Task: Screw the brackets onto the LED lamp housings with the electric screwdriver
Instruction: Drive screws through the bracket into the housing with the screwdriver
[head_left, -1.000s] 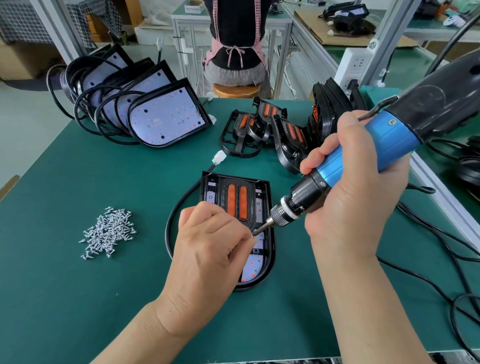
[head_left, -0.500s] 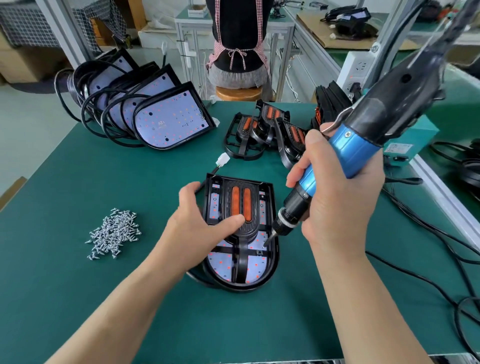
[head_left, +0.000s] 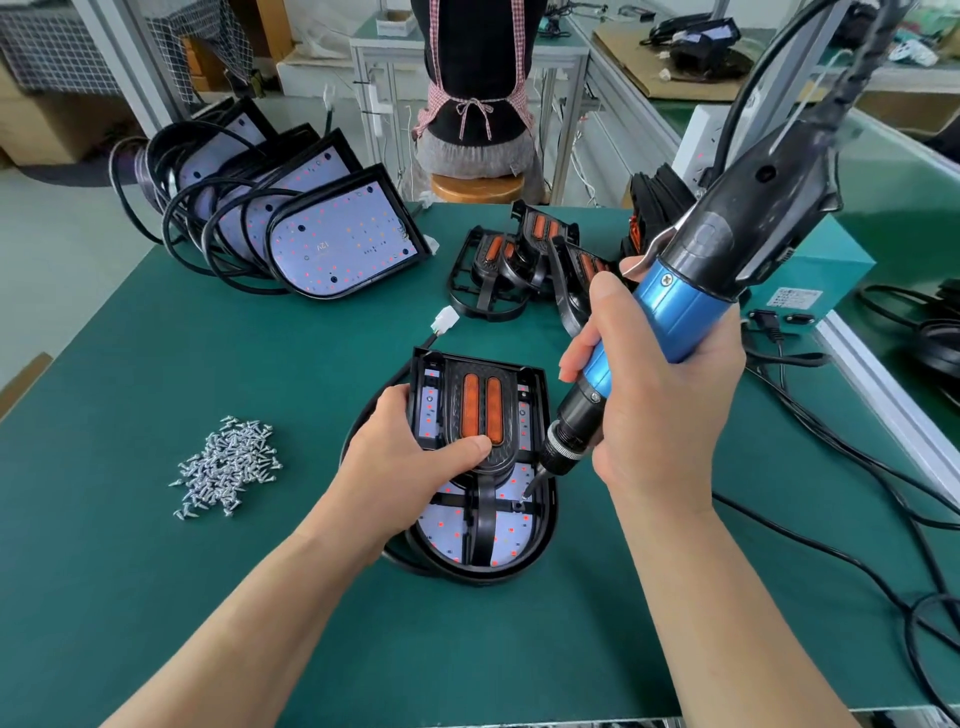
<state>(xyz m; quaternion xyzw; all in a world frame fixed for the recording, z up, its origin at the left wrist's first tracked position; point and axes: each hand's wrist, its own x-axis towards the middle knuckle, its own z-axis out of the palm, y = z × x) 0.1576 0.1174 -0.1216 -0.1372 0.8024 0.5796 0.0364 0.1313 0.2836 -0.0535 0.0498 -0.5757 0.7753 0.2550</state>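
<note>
The right hand (head_left: 670, 410) grips the blue-and-black electric screwdriver (head_left: 675, 312), whose bit meets a screw hole on the black plastic bracket with two orange strips (head_left: 478, 410). The left hand (head_left: 410, 462) clasps the left edge of the black D-shaped LED lamp housing (head_left: 543, 540) at the centre of the green tabletop (head_left: 208, 597), its thumb pressing on the bracket. A heap of silver screws (head_left: 226, 465) lies to the left. Leaning, cabled housings (head_left: 337, 244) stand at the back left, with loose black brackets (head_left: 493, 270) beside them. Black cables (head_left: 831, 467) trail to the right, near a teal box (head_left: 831, 265). Beyond the tabletop, a person in a checked apron (head_left: 475, 104) sits on a wooden stool (head_left: 478, 187).
</note>
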